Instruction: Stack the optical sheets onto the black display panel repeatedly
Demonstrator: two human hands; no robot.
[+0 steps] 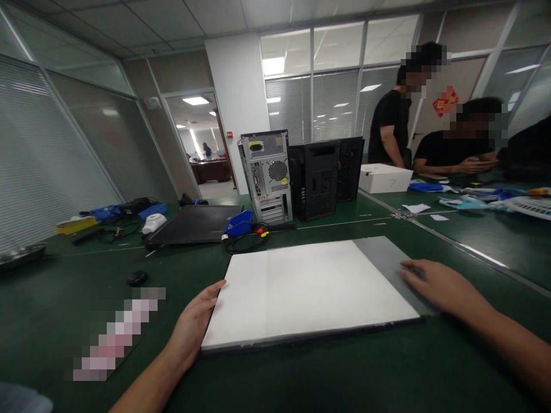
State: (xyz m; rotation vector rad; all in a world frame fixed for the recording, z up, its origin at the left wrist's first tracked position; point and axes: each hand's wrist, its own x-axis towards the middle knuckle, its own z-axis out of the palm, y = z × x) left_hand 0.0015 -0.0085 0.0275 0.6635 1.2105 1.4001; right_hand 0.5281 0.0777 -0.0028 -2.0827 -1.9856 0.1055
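A flat white rectangular panel [310,292] with a thin dark rim lies in front of me, tilted slightly in view. A smooth grey sheet [383,264] shows at its right end; I cannot tell whether it passes over or under the white part. My left hand [193,321] grips the panel's left edge, thumb near the top face and the other fingers partly hidden. At the right, my right hand [439,284] has its thumb and forefinger at the grey sheet's edge, pinched about it; the other fingers are mostly hidden.
Behind the panel stand an open silver computer case [269,178] and black case parts [321,180]. A dark flat screen [193,223], a blue tool [239,223] with cable and a black round piece [137,279] lie leftward. A white box [385,178] and two people are at back right.
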